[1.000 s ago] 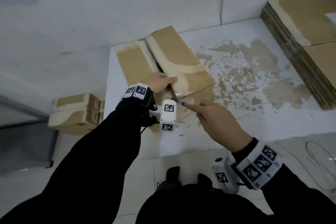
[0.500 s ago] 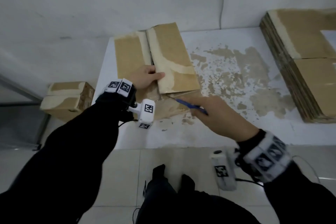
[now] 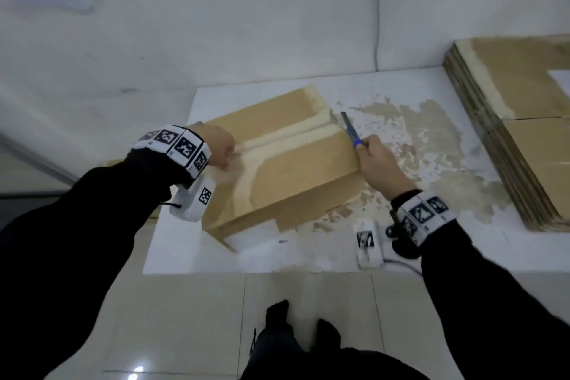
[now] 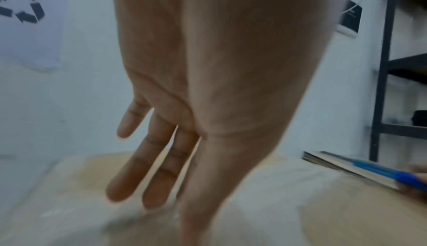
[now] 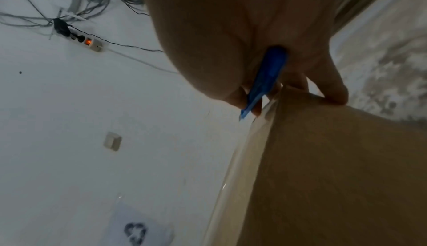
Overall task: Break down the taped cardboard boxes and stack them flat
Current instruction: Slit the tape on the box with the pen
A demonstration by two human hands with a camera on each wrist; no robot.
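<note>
Head view, change: I see the box (image 3: 287, 163) turned lengthwise since half a second ago, on the table (image 3: 172, 244).
Left hand (image 3: 216, 145): fingers straight, together, pressing its taped top.
Right hand (image 3: 381, 163): clamped on a blue knife (image 3: 351, 131) at the box's far end.
Writing: recycling symbol (image 4: 22, 3) on a wall sheet; wording, if any, seems unreadable.

A white, brown-stained tabletop (image 3: 308, 256) is seen; a taped brown cardboard box (image 3: 293, 173) lies at its nine o'clock side, a stack of flattened cardboard (image 3: 524, 139) at three o'clock.
</note>
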